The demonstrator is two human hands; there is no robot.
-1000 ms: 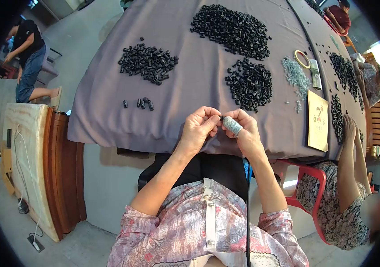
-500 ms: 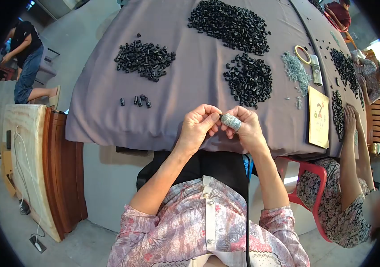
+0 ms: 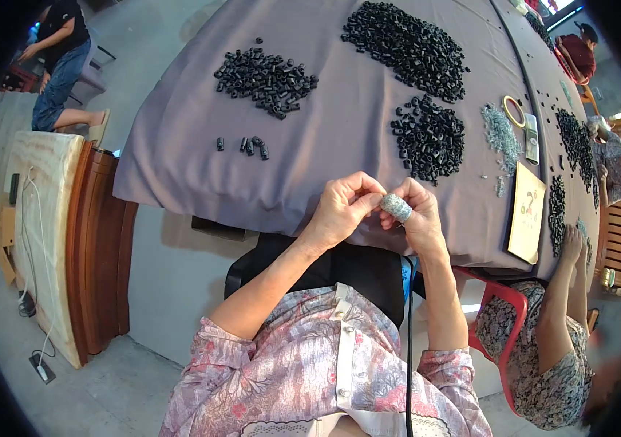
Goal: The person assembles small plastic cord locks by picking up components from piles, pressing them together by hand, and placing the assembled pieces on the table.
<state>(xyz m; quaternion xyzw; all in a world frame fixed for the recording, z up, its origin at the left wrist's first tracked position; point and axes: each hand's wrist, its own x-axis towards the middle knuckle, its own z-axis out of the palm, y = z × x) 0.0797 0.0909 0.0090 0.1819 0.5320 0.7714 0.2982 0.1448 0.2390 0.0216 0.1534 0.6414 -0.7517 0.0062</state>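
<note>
My left hand (image 3: pixel 343 210) and my right hand (image 3: pixel 424 220) meet just over the table's near edge, fingertips almost touching. Thumb and fingers are pinched together on both hands; whatever small thing they hold is hidden between them. A grey speckled wrap (image 3: pixel 396 207) covers a digit of my right hand. Beyond my hands lie a pile of small black tubular parts (image 3: pixel 428 138), a larger heap of black parts (image 3: pixel 405 47) and a looser pile (image 3: pixel 265 81) to the left. Several single black parts (image 3: pixel 254 147) lie in front of that looser pile.
The table has a grey-purple cloth (image 3: pixel 179 160). On its right side are small clear pieces (image 3: pixel 501 138), a tape roll (image 3: pixel 513 111) and a tan booklet (image 3: pixel 526 213). A person's hands (image 3: pixel 574 244) work at the far right, beside a red chair (image 3: pixel 507 320). A black cable (image 3: pixel 409 349) hangs before me.
The camera view has turned a little, so the table and piles appear shifted to the right. My hands stay together, with small finger movements; the dark bit between the fingertips no longer shows.
</note>
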